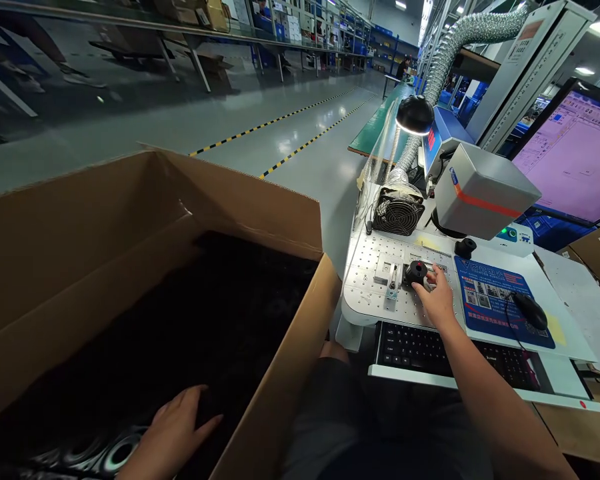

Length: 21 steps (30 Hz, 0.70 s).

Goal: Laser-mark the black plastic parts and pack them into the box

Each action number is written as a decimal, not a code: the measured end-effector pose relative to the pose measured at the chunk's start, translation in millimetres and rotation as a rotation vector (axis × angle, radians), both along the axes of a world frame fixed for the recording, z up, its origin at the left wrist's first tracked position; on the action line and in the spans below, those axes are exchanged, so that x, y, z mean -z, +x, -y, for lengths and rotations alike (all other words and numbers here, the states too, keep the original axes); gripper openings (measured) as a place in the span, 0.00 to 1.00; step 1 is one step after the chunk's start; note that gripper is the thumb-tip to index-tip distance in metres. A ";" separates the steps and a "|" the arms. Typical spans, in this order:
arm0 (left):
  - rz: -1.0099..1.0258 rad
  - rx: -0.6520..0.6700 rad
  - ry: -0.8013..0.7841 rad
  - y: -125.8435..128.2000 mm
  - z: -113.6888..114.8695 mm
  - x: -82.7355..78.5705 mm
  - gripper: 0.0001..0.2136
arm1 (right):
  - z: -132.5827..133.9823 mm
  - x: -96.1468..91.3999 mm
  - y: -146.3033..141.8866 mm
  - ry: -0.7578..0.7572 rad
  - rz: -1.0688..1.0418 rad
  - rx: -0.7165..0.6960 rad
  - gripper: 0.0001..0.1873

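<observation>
My right hand is at the perforated metal work plate, thumb and fingertips closed on the right side of a black round knobbed part. That part sits against a small metal fixture, and a tiny red spot shows on its top. Down inside a large open cardboard box, my left hand has its thumb and fingers apart and holds nothing visible. Dark contents fill the box; beside the left hand lie shiny black ring-shaped pieces. A similar black part stands behind the plate.
Above the plate hangs a grey box-shaped machine head, near a black fan and a lit lamp. A mouse lies on a blue mat. The keyboard is below, the monitor at right.
</observation>
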<state>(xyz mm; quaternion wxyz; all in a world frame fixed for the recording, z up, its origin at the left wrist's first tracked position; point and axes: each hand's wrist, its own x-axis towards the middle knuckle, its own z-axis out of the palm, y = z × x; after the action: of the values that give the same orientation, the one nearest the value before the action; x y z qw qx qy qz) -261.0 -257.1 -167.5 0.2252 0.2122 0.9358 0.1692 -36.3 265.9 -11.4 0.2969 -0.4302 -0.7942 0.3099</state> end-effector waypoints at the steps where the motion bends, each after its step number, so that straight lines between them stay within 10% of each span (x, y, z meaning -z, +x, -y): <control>1: 0.007 0.003 -0.005 -0.4 -0.4 -0.6 0.45 | 1.0 2.3 0.7 -0.008 0.004 0.000 0.42; 13: 0.002 -0.014 -0.028 -1.6 -6.8 -10.3 0.44 | 4.2 1.2 -1.2 -0.041 -0.002 0.036 0.39; 21: 0.140 -0.101 -0.090 6.5 -26.1 -60.8 0.42 | 73.1 -5.9 121.8 0.117 -0.107 -0.096 0.25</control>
<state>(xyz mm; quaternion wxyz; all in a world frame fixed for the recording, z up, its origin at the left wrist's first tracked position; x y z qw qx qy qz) -254.5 -231.0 -106.7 0.2904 0.1418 0.9339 0.1525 85.6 192.8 -5.5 0.3483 -0.3565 -0.8136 0.2994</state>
